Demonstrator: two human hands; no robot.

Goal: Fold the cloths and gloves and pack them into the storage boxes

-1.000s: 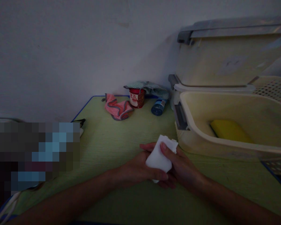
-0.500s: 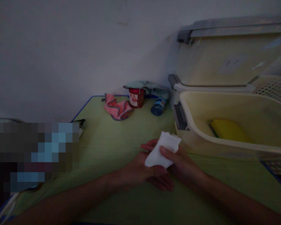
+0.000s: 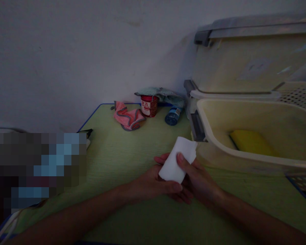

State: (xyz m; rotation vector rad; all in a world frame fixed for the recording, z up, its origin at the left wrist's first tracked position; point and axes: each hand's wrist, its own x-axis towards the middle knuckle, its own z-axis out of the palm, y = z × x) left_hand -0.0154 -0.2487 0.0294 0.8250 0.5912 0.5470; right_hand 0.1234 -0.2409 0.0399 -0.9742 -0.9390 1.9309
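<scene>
A white piece of folded tissue paper is held between both hands above the green table. My left hand grips its lower left end, thumb along the near edge and fingertips showing behind it. From the right, my right hand presses its thumb on the paper's front face, its fingers underneath. The far end of the paper sticks out past the hands with an uneven right edge. Where the fingers lie beneath the paper is partly hidden.
At right stands a cream bin with its lid raised and a yellow sponge-like block inside. Toward the wall lie a pink cloth, a red tub, a grey-green cloth and a blue bottle. The table's left part is blurred out.
The paper looks smoother and flatter, and its far end reaches slightly farther up. Both hands keep their hold, with the right thumb shifted a little up and right.
</scene>
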